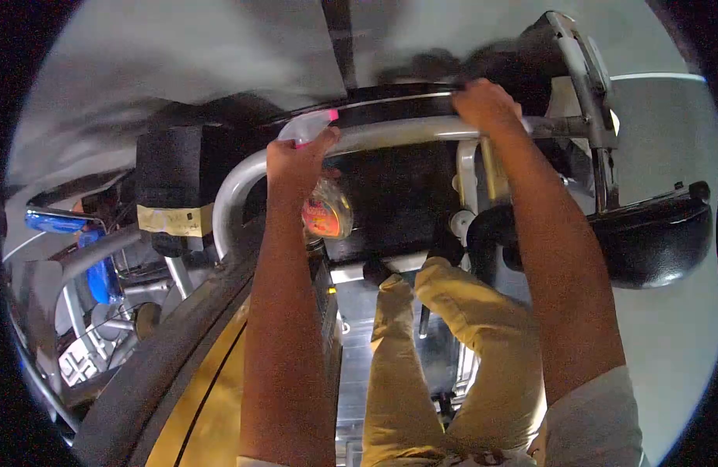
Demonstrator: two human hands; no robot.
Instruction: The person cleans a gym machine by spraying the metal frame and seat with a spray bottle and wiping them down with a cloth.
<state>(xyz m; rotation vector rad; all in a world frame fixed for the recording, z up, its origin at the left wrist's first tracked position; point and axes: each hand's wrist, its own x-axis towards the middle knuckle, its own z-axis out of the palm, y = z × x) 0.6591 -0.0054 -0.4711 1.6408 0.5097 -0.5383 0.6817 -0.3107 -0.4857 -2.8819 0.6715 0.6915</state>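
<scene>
My left hand (297, 165) is closed around the neck of a spray bottle (328, 210) with a clear body and an orange-red label. The bottle's whitish trigger head with a pink nozzle tip (333, 115) sticks out above my fingers. It is held in front of a curved silver metal tube (398, 134). Farther right, my right hand (487, 105) is curled at the upper edge of that tube, slightly smeared by motion. A small pale bit shows beside it, but what the fingers hold is hidden.
A black padded seat (647, 241) juts out at the right, below an upright metal post (596, 117). To the left stands a black box-shaped part with a cream label (172, 221). Blue-padded equipment (102, 268) is farther left. My legs in tan trousers (476, 335) are below.
</scene>
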